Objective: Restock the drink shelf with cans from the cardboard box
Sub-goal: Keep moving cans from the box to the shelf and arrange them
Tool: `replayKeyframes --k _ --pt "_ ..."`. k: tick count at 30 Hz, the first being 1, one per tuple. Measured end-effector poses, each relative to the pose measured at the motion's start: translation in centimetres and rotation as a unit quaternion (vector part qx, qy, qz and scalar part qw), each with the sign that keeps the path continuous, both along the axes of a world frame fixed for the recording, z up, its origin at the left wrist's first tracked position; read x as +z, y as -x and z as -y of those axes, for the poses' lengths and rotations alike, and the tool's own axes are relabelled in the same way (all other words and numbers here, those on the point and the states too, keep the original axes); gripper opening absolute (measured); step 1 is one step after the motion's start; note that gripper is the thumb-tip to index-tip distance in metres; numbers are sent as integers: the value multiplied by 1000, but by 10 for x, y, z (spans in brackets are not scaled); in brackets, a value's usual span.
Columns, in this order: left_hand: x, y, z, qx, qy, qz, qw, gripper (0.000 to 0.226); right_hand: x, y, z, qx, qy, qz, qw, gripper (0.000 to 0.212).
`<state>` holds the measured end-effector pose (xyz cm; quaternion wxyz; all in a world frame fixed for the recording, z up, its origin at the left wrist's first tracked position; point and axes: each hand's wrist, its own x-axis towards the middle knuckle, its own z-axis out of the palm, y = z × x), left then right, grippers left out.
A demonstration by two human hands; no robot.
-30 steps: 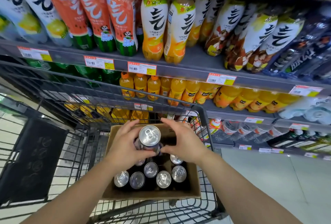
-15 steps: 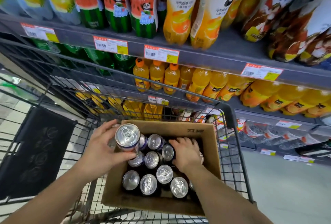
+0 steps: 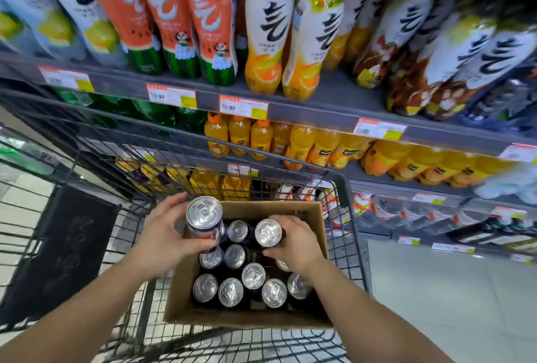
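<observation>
An open cardboard box (image 3: 247, 317) sits in a wire shopping cart and holds several silver-topped cans (image 3: 253, 275). My left hand (image 3: 162, 237) grips one dark blue can (image 3: 204, 218), lifted above the box's left rim. My right hand (image 3: 293, 242) is closed around a second can (image 3: 268, 232), raised a little above the others inside the box. The drink shelf (image 3: 319, 112) rises just beyond the cart, packed with bottles.
The cart's wire frame (image 3: 345, 188) stands between me and the lower shelves. Orange juice bottles (image 3: 261, 139) fill the middle shelf, large flavoured-drink bottles (image 3: 267, 37) the one above. A black fold-down seat panel (image 3: 58, 252) is at left. Grey floor (image 3: 450, 298) lies to the right.
My right hand went down into the box, closed on a second can and has lifted it slightly. My left hand has kept its can, moved to the left rim.
</observation>
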<state>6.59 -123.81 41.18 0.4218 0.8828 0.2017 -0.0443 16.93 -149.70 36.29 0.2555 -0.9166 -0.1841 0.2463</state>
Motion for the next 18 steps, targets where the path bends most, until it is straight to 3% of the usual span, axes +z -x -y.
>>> replayKeyframes --k 8,14,18 --pt "80 -16 10 -68 1 12 998 106 124 11 9 -74 -141 -67 985 67" --pt "143 -55 51 -120 40 71 989 88 204 8 45 -113 -198 -45 973 62" --pt "177 -84 100 -150 72 87 982 111 247 6 93 -157 -248 -16 956 52"
